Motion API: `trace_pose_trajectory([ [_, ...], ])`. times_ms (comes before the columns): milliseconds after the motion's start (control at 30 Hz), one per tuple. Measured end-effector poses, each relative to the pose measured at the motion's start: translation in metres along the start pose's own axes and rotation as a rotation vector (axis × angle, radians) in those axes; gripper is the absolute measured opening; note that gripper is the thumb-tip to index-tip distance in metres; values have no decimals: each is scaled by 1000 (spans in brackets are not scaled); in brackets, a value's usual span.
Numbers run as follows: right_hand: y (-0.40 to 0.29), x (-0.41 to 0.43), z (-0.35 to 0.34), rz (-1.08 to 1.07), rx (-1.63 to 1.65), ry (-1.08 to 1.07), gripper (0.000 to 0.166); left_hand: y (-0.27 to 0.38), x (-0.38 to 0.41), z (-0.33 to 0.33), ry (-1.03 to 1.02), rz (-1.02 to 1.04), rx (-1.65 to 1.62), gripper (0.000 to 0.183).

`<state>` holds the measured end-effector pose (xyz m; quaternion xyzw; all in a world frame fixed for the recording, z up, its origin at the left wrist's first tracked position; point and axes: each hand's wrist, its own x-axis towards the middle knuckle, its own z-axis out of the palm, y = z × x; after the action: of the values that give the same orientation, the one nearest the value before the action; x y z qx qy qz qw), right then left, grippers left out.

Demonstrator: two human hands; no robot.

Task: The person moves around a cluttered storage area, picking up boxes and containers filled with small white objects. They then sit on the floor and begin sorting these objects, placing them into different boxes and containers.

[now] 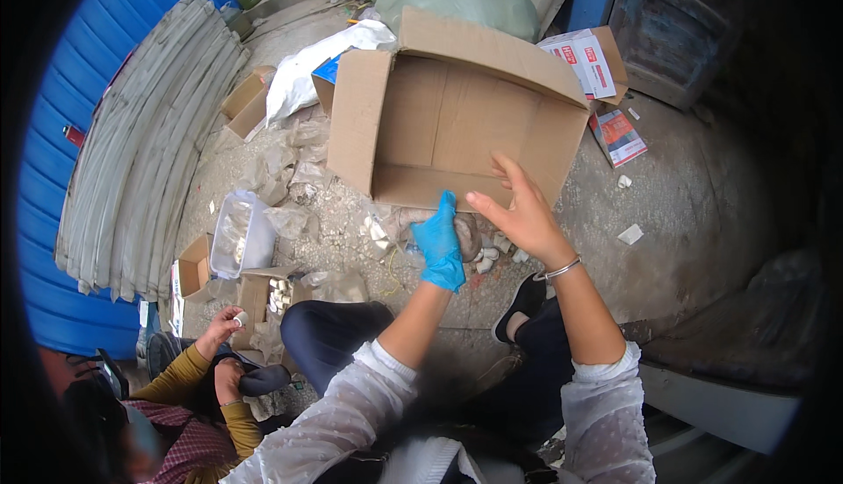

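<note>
A large cardboard box (454,115) with its flaps spread lies in front of me, its inside bare from this view. My left hand (440,240), in a blue disposable glove, is at the box's near edge, its thumb up against the cardboard; whether it grips the edge is hard to tell. My right hand (523,217) is bare, with a bracelet at the wrist. Its fingers are apart over the near right part of the box, holding nothing. Under the near edge lie a brownish cloth-like bundle (468,237) and several small white fittings (487,260).
A co-worker at the lower left holds a small white piece (242,318). Near them stand a clear plastic bin (260,237) and a small carton of white pieces (253,300). Plastic bags (290,221) litter the floor. Long pale strips (151,155) lean on a blue wall.
</note>
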<state>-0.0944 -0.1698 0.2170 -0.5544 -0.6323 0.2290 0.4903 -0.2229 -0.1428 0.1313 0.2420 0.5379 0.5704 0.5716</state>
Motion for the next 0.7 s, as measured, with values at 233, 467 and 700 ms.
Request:
trace_pose_trajectory([
  [233, -28, 19, -2, 287, 835, 113, 45, -53, -45, 8, -182, 166, 347, 38],
  [467, 1, 16, -24, 373, 906, 291, 33, -21, 19, -39, -214, 416, 365, 39],
  [700, 2, 15, -31, 463, 643, -106, 44, 108, -38, 28, -469, 658, 226, 30],
])
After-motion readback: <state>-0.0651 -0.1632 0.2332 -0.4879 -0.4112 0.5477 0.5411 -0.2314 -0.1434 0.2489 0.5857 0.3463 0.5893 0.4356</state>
